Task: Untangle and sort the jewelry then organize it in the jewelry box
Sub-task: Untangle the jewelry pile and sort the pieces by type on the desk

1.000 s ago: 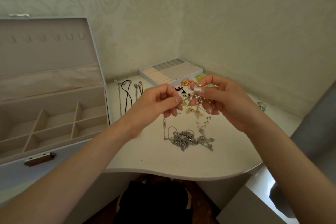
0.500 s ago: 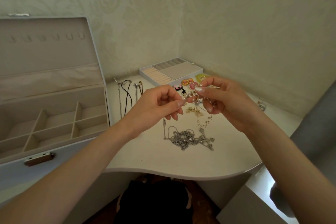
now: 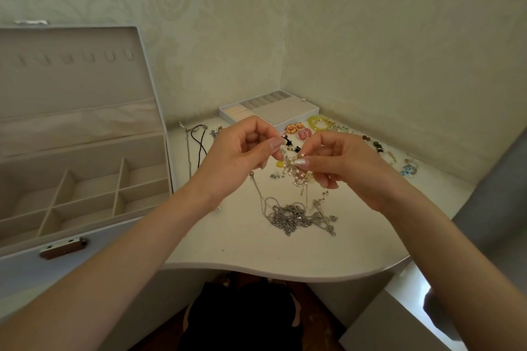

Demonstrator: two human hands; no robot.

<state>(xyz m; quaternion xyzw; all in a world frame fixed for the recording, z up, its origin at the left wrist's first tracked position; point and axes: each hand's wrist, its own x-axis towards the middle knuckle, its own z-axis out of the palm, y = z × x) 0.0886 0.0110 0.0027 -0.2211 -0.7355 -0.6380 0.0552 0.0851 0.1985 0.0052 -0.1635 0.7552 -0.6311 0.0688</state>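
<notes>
Untangling is in hand: the left hand (image 3: pixel 242 157) and right hand (image 3: pixel 342 165) both pinch a pearly beaded strand (image 3: pixel 293 169) above the table (image 3: pixel 256 253), its tail caught in the silver chains (image 3: pixel 296 215) below. The next move likely needs gentle teasing apart, before anything goes in the jewelry box (image 3: pixel 114 239) at left.

A white table (image 3: pixel 256 253) with a curvy edge stands in the corner. The walls (image 3: pixel 370 37) have pale swirly wallpaper. A black thing (image 3: pixel 242 316) lies under the table.

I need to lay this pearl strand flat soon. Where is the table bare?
Bare: the front strip between the chain tangle and the curved edge of the table, and the patch between the jewelry box and that tangle. Crowded: the back right, with earrings and bracelets beside the tray.
</notes>
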